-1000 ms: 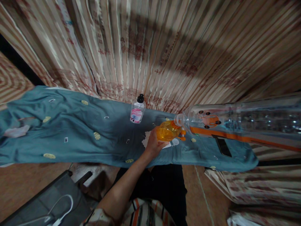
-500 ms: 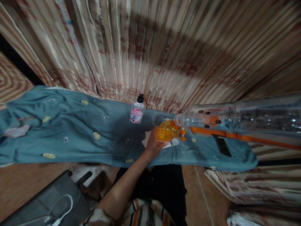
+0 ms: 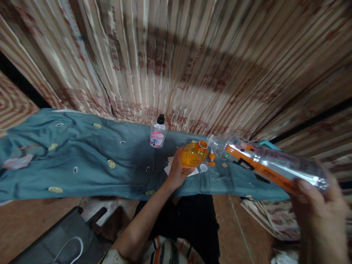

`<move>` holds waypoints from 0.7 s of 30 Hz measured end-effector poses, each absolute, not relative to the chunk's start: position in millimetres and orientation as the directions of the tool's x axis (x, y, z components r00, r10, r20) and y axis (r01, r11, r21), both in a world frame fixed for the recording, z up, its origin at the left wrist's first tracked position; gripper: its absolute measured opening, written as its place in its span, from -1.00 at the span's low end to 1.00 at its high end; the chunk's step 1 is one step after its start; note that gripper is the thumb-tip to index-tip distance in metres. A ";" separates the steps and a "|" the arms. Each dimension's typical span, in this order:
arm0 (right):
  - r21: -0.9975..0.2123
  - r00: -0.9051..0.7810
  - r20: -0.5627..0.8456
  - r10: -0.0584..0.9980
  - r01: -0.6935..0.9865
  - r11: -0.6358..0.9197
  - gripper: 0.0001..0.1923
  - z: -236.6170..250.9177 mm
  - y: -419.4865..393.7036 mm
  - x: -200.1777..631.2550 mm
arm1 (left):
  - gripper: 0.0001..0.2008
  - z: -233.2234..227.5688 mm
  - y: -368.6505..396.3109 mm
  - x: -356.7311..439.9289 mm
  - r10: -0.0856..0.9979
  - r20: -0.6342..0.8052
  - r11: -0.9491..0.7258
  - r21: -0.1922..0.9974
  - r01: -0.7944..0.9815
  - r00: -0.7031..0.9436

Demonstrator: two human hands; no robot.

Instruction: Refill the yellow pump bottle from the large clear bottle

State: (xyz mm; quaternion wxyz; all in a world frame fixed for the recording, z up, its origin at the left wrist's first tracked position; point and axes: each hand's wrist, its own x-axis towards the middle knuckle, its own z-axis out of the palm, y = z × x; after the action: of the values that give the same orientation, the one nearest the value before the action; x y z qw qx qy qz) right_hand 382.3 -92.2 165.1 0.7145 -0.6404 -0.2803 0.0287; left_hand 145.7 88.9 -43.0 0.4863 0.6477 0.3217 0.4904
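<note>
My left hand (image 3: 177, 170) is wrapped round a small orange see-through bottle (image 3: 192, 154), tilted so its open mouth faces up and right. In my right hand (image 3: 320, 200) is a large clear plastic bottle (image 3: 264, 161) with an orange label stripe, gripped near its base. Its neck points left and lies just right of the orange bottle's mouth, apart from it. An orange cap piece (image 3: 211, 157) lies beside the orange bottle, and a white round lid (image 3: 203, 167) is below it. Behind my left hand a white paper (image 3: 168, 168) partly shows.
A clear bottle with a black cap and pink label (image 3: 157, 134) stands at the back of the teal cloth (image 3: 96, 157). A dark phone (image 3: 262, 179) is partly hidden under the large bottle. Striped curtains (image 3: 165, 73) hang behind. A grey case (image 3: 60, 238) sits lower left.
The large bottle has drawn away from the orange bottle's mouth and its base has dropped. My right hand has come into view on it. My left hand still holds the orange bottle.
</note>
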 end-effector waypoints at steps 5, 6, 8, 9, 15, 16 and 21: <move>-0.962 0.884 -0.020 0.467 -0.145 0.232 -0.09 111.6 -95.3 362.0 | 0.12 -39.9 83.8 136.7 0.918 0.253 -0.253 0.967 -0.041 0.307; -0.943 0.871 -0.116 0.477 -0.247 0.222 -0.02 101.8 -99.0 357.7 | 0.14 -39.6 81.1 134.0 0.926 0.229 -0.229 0.973 -0.038 0.299; -0.883 0.806 -0.290 0.517 -0.434 0.181 0.17 84.6 -107.2 347.2 | 0.16 -39.1 73.3 127.0 0.939 0.195 -0.194 0.980 -0.033 0.284; -0.845 0.755 -0.363 0.546 -0.514 0.148 0.24 77.0 -111.1 340.6 | 0.17 -38.6 68.1 122.5 0.940 0.189 -0.188 0.982 -0.030 0.284; -0.626 0.382 -0.587 0.714 -0.774 -0.101 0.02 38.5 -120.7 282.4 | 0.15 -24.0 18.8 78.0 0.943 0.228 -0.226 0.974 -0.037 0.244; -0.600 0.312 -0.594 0.741 -0.786 -0.150 -0.03 33.2 -119.3 271.9 | 0.19 -20.3 8.6 69.5 0.940 0.226 -0.220 0.974 -0.056 0.254; -0.562 0.033 -0.533 0.845 -0.760 -0.325 -0.13 10.9 -98.3 227.4 | -0.02 -19.9 -39.0 45.2 0.946 0.040 -0.024 0.998 -0.053 0.321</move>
State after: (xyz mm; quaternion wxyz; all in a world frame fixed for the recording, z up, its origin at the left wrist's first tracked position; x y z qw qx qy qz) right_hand 227.4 -98.3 10.9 0.5789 -0.4260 -0.0498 0.6934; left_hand 45.2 -39.0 -19.9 0.5789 0.5705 0.3912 0.4318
